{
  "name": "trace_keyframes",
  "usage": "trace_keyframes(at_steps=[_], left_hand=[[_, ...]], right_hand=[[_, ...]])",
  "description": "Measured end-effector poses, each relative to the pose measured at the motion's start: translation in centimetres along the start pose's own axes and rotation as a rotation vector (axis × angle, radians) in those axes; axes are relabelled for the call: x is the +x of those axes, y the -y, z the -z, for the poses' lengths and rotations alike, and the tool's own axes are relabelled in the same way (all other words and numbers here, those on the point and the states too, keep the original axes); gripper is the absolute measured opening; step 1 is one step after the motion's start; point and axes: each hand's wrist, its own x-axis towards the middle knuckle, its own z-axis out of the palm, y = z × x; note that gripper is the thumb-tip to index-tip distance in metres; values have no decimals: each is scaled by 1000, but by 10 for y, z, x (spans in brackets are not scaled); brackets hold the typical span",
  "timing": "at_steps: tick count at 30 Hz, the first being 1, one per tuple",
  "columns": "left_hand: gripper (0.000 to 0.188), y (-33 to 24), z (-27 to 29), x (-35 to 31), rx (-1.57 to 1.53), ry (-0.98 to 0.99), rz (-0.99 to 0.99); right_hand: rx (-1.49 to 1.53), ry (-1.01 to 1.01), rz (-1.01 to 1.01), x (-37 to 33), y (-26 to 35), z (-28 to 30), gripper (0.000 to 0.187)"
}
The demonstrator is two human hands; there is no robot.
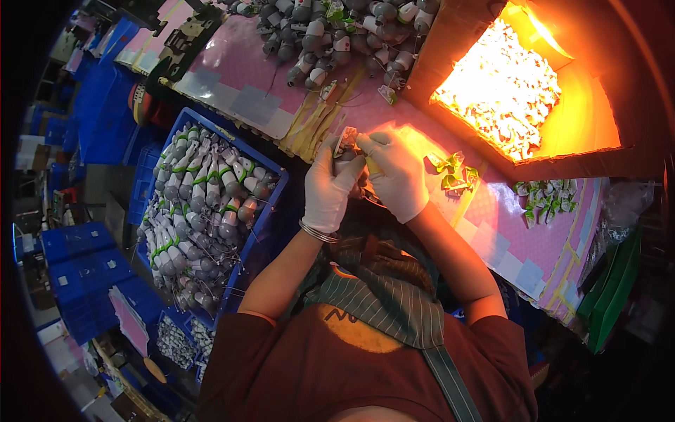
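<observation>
My left hand, in a white glove with a bangle at the wrist, is closed around a small grey-and-white bulb-shaped piece just off the table's near edge. Beside it, my right hand, also gloved in white, has thumb and fingers pinched together against the same piece. Something yellowish shows under the right fingers, too hidden to name. Several small green-and-white pieces lie on the table to the right of my right hand.
A blue crate of similar pieces with green bands stands at left. More grey-and-white pieces are heaped on the pink table. A brightly lit cardboard box holds small parts at far right. Green-and-white pieces lie below it.
</observation>
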Motion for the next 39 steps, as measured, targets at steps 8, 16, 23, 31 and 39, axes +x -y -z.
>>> trace_keyframes(at_steps=[8, 16, 23, 31, 39], left_hand=[[40, -3, -4, -1, -3, -29, -34], [37, 0, -4, 1, -28, -23, -62], [36, 1, 2, 7, -58, -36, -3], [35, -1, -5, 4, -41, -39, -16], [36, 9, 4, 6, 39, -15, -139]], right_hand=[[-25, 43, 93, 6, -4, 1, 26], [-104, 114, 146, 6, -9, 3, 32], [-79, 168, 21, 2, -9, 0, 28], [115, -53, -70, -3, 3, -1, 29], [106, -42, -107, -3, 13, -1, 31]])
